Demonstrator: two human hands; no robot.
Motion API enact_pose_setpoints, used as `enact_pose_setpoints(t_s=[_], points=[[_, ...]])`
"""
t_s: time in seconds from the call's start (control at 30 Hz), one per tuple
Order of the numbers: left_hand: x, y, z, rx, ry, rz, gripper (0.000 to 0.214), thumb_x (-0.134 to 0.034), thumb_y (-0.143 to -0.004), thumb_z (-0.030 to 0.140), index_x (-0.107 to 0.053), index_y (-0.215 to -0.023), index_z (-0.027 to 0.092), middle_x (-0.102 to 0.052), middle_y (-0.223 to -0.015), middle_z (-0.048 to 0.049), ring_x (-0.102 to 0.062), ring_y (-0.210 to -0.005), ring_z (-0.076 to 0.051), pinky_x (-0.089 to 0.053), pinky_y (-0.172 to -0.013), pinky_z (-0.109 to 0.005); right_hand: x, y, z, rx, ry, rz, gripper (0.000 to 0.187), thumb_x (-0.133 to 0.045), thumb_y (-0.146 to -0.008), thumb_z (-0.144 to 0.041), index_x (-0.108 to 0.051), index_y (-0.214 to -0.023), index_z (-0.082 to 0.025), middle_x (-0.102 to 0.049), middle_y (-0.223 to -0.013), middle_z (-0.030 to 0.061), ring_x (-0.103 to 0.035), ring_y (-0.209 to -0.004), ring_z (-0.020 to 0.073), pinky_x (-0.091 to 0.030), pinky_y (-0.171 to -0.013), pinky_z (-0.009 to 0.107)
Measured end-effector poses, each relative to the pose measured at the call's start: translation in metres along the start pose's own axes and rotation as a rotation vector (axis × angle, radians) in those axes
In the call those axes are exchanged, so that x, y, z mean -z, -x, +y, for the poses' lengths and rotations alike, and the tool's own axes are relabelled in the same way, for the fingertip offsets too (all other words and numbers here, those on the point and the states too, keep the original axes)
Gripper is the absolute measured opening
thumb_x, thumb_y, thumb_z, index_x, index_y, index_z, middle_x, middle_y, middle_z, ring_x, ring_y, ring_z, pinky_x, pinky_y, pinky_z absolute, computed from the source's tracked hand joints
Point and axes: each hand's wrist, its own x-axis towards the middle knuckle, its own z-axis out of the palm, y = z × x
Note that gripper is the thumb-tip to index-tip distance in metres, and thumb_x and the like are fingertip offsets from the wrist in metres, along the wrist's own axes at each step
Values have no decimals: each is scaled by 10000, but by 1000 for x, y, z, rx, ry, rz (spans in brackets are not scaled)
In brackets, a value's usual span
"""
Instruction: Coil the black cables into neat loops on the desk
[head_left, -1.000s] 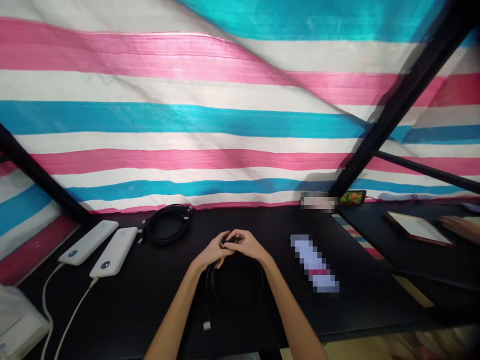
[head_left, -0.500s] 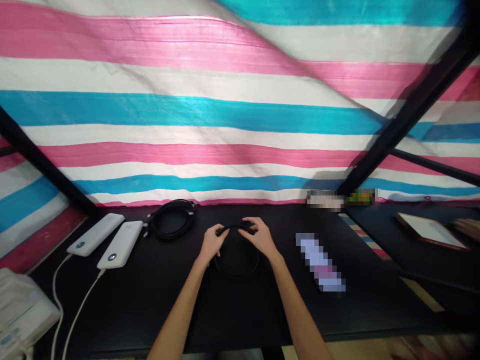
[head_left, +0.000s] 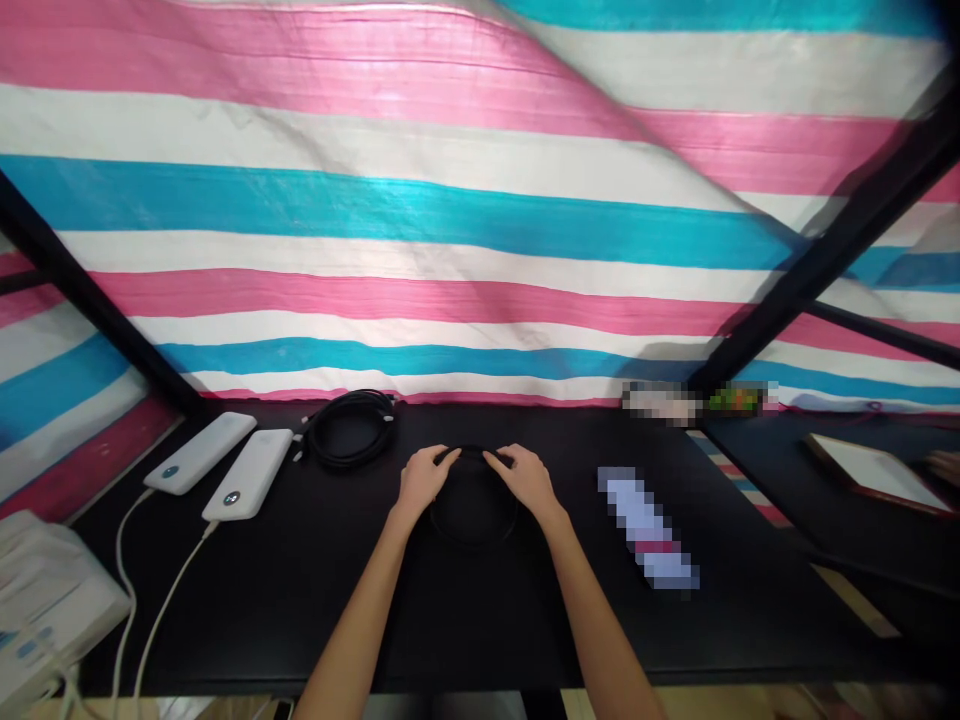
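A looped black cable [head_left: 472,545] is at the middle of the black table, between my two hands. My left hand [head_left: 426,480] grips the far left part of the loop between thumb and fingers. On the far right part, my right hand [head_left: 526,478] pinches the cable the same way. The two thumbs point toward each other with a short stretch of cable between them. The near side of the loop hangs or lies toward me, hard to make out against the dark tabletop. Its ends are not visible.
Another coiled black cable [head_left: 350,430] lies at the back left. Two white power banks [head_left: 247,475] with white cords sit left of it, and a white package [head_left: 52,610] is at the left edge. A blurred phone-like object [head_left: 649,530] lies right; beyond is a framed white panel [head_left: 877,472].
My hands have levelled out on the loop, the right one shifting slightly down and outward. The whole view has tilted a little.
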Motion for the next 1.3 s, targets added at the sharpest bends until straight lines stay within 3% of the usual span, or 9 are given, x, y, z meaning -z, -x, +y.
enact_pose_setpoints(t_s=[0.2, 0.4, 0.67, 0.8, 1.0, 1.2, 1.3], points=[[5, -4, -4, 8, 132, -39, 423, -436, -822, 562, -667, -805, 209, -507, -434, 58, -501, -334, -103, -362, -468, -218, -1, -4, 6, -10, -176, -115, 368, -631, -697, -558, -701, -903, -261, -705, -822, 12, -639, -752, 197, -470, -672, 289], [4, -9, -8, -5, 380, -147, 426, -463, -792, 578, -536, -677, 175, -475, -468, 63, -482, -323, -86, -307, -371, -198, -1, -6, 4, -35, -513, -130, 397, -587, -744, -542, -695, -859, -178, -695, -827, 47, -641, -789, 208, -479, -712, 292], [11, -6, 0, 20, 527, -259, 460, -488, -764, 610, -527, -688, 158, -422, -444, 80, -397, -291, -55, -277, -348, -188, 9, -6, -6, -70, -589, -231, 431, -535, -783, -560, -690, -868, -167, -584, -673, 10, -523, -550, 109, -356, -416, 184], [13, -6, -2, 1, 551, -286, 460, -513, -759, 597, -552, -680, 145, -427, -448, 78, -390, -306, -47, -280, -376, -186, 13, -6, -7, -76, -632, -283, 394, -537, -786, -549, -649, -820, -173, -550, -683, -6, -554, -499, 99, -350, -370, 174], [11, -8, -7, -14, 512, -321, 452, -563, -744, 568, -614, -716, 119, -440, -431, 72, -414, -318, -57, -312, -407, -195, 5, -6, 2, -54, -531, -258, 346, -517, -809, -521, -607, -805, -187, -579, -727, -7, -606, -461, 117, -355, -345, 183], [8, -6, -5, 25, 490, -323, 486, -580, -720, 594, -626, -751, 112, -380, -425, 92, -420, -317, -67, -324, -393, -201, -4, -3, 5, 3, -195, -84, 260, -474, -874, -426, -628, -768, -245, -641, -678, -13, -610, -583, 120, -389, -500, 197], [8, -4, -4, 39, 497, -320, 488, -608, -689, 603, -619, -766, 121, -400, -430, 88, -416, -327, -72, -327, -382, -202, -4, -4, 5, -23, -268, -87, 254, -474, -870, -447, -636, -817, -258, -631, -685, -21, -592, -578, 110, -404, -507, 198]])
